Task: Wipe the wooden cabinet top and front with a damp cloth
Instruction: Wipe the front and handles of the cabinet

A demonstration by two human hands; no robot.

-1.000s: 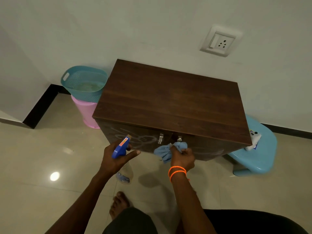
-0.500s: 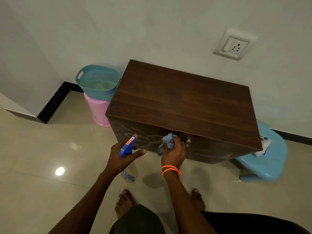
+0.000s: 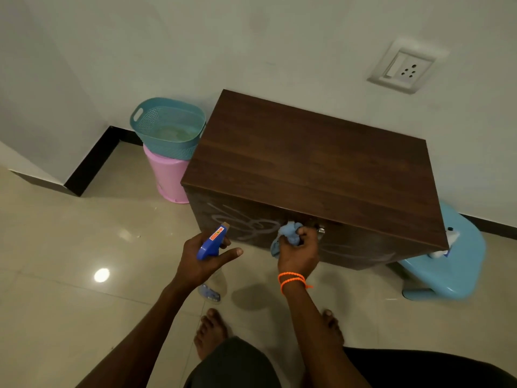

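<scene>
A dark brown wooden cabinet stands against the white wall; its front carries pale scribbled marks. My right hand, with orange bands on the wrist, is closed on a bunched light blue cloth pressed to the front near the metal handles. My left hand holds a spray bottle with a blue trigger head just left of the cloth, its nozzle facing the cabinet front and the index finger stretched out.
A teal basket sits on a pink bin left of the cabinet. A light blue stool with a small white item stands on the right. A wall socket is above. My bare feet rest on the glossy beige tiles.
My right hand with the cloth has slid left along the cabinet front, over the handles. My view has shifted, so the cabinet sits further right. The left hand keeps the bottle steady.
</scene>
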